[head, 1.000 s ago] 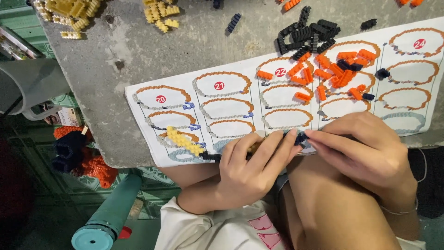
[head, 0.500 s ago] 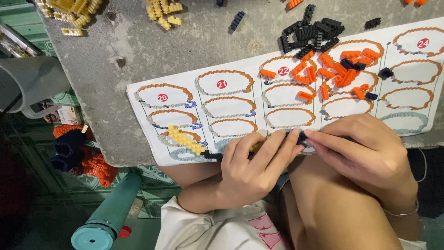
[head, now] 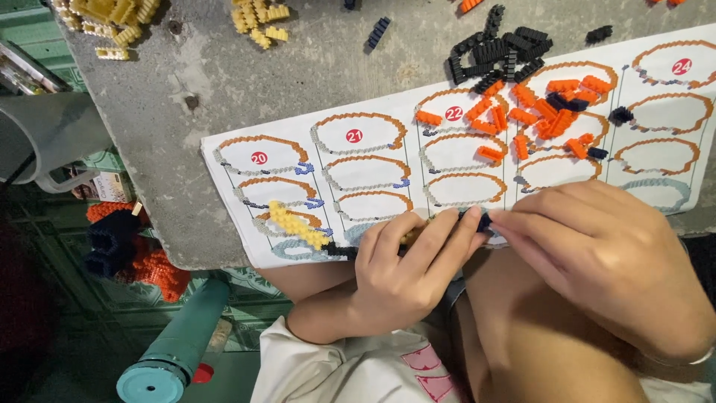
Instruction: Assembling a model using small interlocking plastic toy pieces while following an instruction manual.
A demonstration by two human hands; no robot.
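Both hands, left hand [head: 399, 272] and right hand [head: 597, 254], pinch one small brick piece [head: 447, 224] between my fingertips. It sits over the instruction sheet [head: 373, 160], near orange bricks [head: 552, 112].

Seen from above, the left hand [head: 406, 272] and right hand [head: 597, 257] pinch a small brick piece [head: 447, 226] together at the near edge of a white instruction sheet [head: 373, 186] on a grey tabletop [head: 313, 67], orange bricks [head: 548, 112] scattered beyond.

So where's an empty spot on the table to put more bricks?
Bare grey table lies between the yellow bricks and the black bricks, above the instruction sheet. The sheet's right half is crowded with orange bricks.
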